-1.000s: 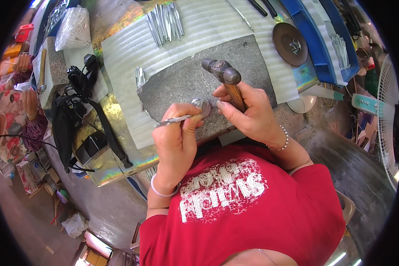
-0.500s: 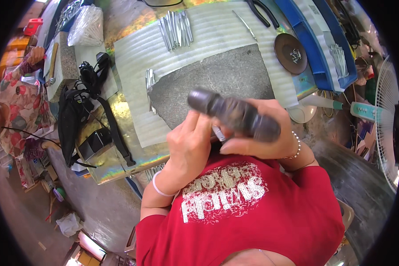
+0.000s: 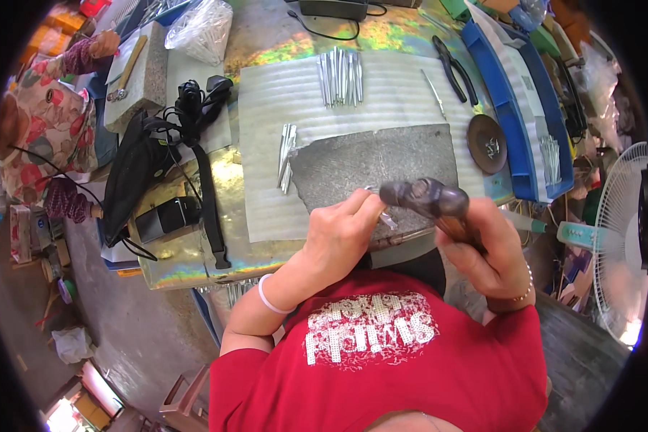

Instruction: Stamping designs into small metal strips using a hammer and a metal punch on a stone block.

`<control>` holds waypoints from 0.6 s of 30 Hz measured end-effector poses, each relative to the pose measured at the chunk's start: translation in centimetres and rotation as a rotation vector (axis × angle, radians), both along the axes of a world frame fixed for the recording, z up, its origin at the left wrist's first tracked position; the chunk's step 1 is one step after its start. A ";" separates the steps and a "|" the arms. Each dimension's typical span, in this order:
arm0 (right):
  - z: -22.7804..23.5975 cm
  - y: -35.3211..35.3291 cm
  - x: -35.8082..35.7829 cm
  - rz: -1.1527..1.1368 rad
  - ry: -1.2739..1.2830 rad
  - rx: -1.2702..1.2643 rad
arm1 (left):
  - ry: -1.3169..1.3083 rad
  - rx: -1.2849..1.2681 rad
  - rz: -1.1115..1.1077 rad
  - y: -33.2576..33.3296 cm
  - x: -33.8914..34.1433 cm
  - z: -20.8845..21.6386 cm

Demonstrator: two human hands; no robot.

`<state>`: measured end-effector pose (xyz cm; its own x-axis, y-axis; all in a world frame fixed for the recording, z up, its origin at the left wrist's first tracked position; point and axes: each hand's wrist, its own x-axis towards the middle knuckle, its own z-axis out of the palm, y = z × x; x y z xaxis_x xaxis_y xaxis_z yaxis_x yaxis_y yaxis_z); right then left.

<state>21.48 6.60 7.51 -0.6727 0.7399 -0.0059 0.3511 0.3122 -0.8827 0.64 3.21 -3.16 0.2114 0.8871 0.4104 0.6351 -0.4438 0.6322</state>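
My right hand (image 3: pixel 488 248) is closed round the wooden handle of a hammer (image 3: pixel 426 198), whose dark metal head is over the near right part of a grey stone slab (image 3: pixel 381 155). At the slab's near edge, my left hand (image 3: pixel 344 234) pinches a thin silvery metal rod (image 3: pixel 389 220); part of it is hidden by the fingers. Left of the slab lies a small bundle of silvery rods (image 3: pixel 286 158). A larger row of similar rods (image 3: pixel 340 78) rests beyond it on a white foam sheet (image 3: pixel 266 209).
To the right are a brown dish (image 3: pixel 487 144) with small metal bits, pliers (image 3: pixel 455 70), a thin pointed tool (image 3: pixel 433 93) and a blue tray (image 3: pixel 498 93). A black bag (image 3: pixel 138 180) and another hammer (image 3: pixel 128 68) on a stone block lie left. A fan (image 3: pixel 619 237) stands right; another person (image 3: pixel 50 129) sits left.
The hammer has moved away from my left fingers to the right and looks smaller, with its handle now showing. My left hand keeps its pinch. The whole view has shifted, showing more of the table's far side.
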 end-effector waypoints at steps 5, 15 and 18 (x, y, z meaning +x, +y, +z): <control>1.3 -0.5 0.7 0.097 -0.030 0.229 | -0.019 -0.002 -0.029 0.0 -0.3 -0.2; 2.3 -1.0 0.3 0.151 -0.143 0.416 | -0.044 -0.015 -0.048 0.2 -0.4 -0.1; 2.0 -1.1 0.1 0.167 -0.182 0.388 | -0.039 -0.023 -0.048 0.2 -0.4 0.0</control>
<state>21.62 5.55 9.54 -0.7968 0.5921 0.1208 0.4063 0.6729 -0.6182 0.24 3.36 -3.17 0.2384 0.8856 0.3985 0.5876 -0.4582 0.6669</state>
